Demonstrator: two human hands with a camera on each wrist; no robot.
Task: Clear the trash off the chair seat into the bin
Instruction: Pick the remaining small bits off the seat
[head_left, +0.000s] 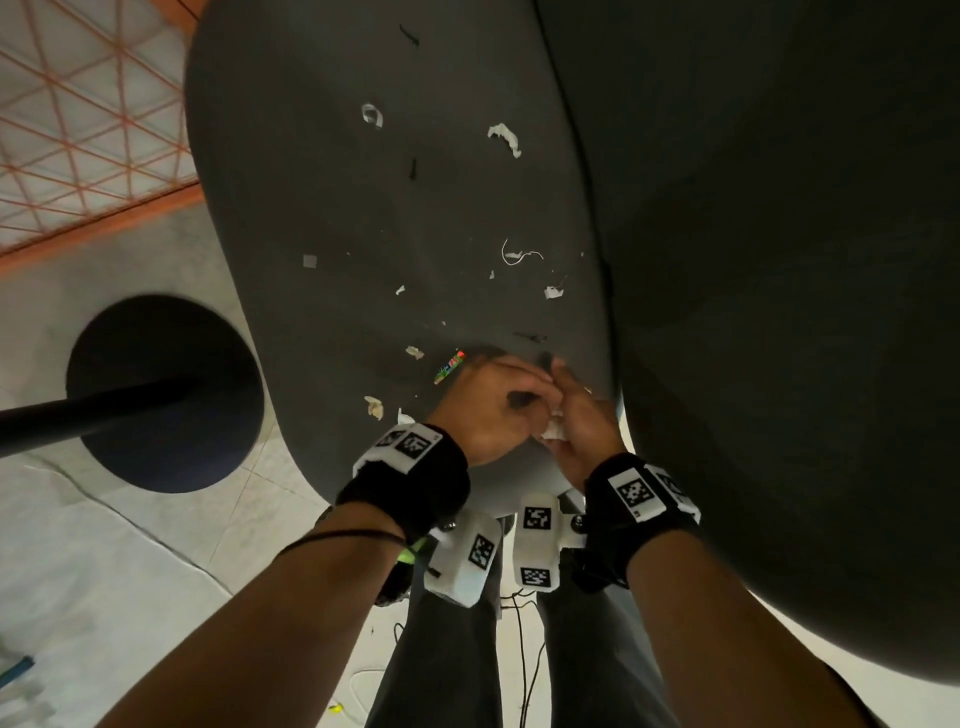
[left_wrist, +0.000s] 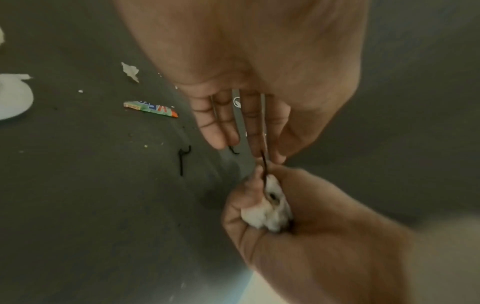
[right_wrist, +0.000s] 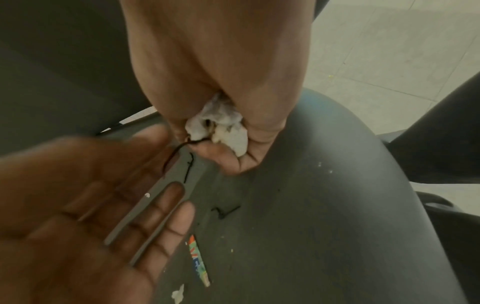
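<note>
The dark grey chair seat (head_left: 363, 234) is strewn with trash: several white paper scraps (head_left: 505, 138), a colourful wrapper (head_left: 450, 367) and short black thread bits (left_wrist: 183, 160). Both hands meet at the seat's near right edge. My right hand (head_left: 576, 410) grips a white paper wad (right_wrist: 223, 121) in its curled fingers and pinches a dark thread (right_wrist: 174, 156) at its fingertips. My left hand (head_left: 519, 384) hovers palm down beside it with straight fingers (left_wrist: 221, 127); the thread runs along one fingertip. No bin is in view.
The chair's dark backrest (head_left: 779, 260) rises on the right. A black round base with a pole (head_left: 166, 392) stands on the pale floor at left. Cables (head_left: 524, 649) lie by my legs. An orange-lined grid (head_left: 78, 130) covers the far left.
</note>
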